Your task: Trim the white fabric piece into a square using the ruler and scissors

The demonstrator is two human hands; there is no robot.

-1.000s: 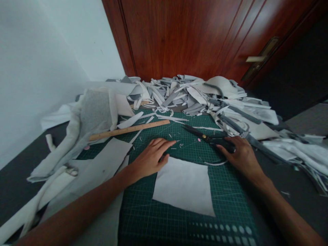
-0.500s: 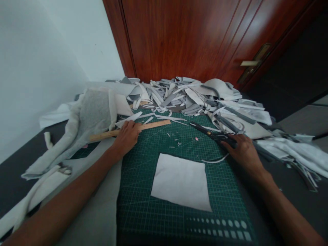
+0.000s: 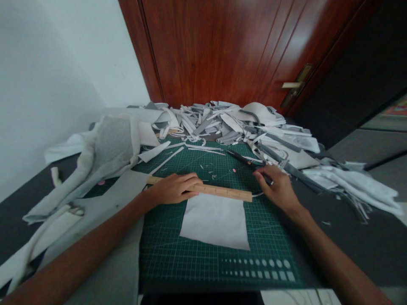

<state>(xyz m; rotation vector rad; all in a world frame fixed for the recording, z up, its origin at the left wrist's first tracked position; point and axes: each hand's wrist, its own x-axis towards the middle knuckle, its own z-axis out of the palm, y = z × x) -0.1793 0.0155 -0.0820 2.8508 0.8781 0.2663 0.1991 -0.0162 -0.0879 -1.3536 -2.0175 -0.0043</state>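
A wooden ruler lies across the top edge of a white fabric piece on the green cutting mat. My left hand grips the ruler, fingers stretched over its left half. On the mat's right side my right hand is closed, thumb and fingertips together, right at the handle end of black scissors. What it pinches is hidden. A thin white strip runs between the ruler's end and this hand.
Grey and white fabric scraps are heaped along the back, before a red-brown door. A fluffy fabric roll and a large pale sheet lie left. Thin offcuts and a pink bit dot the mat.
My left hand has brought the ruler right and nearer, from the mat's left side onto the white piece's top edge. My right hand has shifted slightly left by the scissors. The view has shifted.
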